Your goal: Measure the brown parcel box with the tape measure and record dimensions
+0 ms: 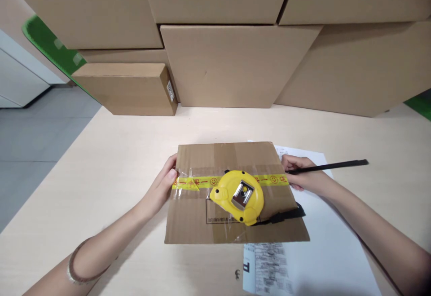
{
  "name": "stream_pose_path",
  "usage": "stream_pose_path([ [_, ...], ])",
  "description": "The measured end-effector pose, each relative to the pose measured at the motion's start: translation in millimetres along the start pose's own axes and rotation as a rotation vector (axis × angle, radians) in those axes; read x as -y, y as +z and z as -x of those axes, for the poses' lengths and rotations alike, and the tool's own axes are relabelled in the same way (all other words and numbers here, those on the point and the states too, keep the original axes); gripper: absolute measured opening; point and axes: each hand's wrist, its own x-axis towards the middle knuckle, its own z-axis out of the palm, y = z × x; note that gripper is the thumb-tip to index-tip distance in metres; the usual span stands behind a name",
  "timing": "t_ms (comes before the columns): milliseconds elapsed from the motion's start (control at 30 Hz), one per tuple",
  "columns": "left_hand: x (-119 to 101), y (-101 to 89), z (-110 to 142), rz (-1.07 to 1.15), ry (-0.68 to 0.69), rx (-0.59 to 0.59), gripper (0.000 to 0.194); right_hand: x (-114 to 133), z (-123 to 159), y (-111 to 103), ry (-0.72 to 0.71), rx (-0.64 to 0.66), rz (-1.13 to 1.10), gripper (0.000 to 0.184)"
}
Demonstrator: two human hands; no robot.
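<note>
A small cardboard box [191,215] with yellow printed tape sits between my hands over the table, partly covering a sheet of paper. My left hand [167,177] grips its left edge, the thumb at the side and the other fingers mostly hidden. At the right edge, my right hand [299,173] is closed on the box, with a thin black stick [336,166] also held in it and pointing right. On top of the box lies a yellow tape measure [224,192] with a metal clip and a black wrist strap [286,215].
Large cardboard boxes [232,67] are stacked along the back of the pale table [84,188]. A flatter box [131,94] stands at the back left. Under my right arm lies the white printed sheet [323,255]. Green panels show at both sides.
</note>
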Motion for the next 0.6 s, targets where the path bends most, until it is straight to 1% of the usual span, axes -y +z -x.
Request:
stream_pose_path([
  [300,-2.4,1.2,0.6,-0.009,-0.016,0.004,0.067,0.5,0.5,-0.7,0.011,0.001,0.006,0.039],
  [433,-0.9,0.0,0.4,-0.017,-0.011,0.0,0.066,0.3,-0.7,0.1,0.023,0.004,0.015,0.035],
  [600,3.8,-3.8,-1.0,-0.026,0.012,0.034,0.067,0.8,-1.6,0.1,0.013,0.001,0.012,0.039],
])
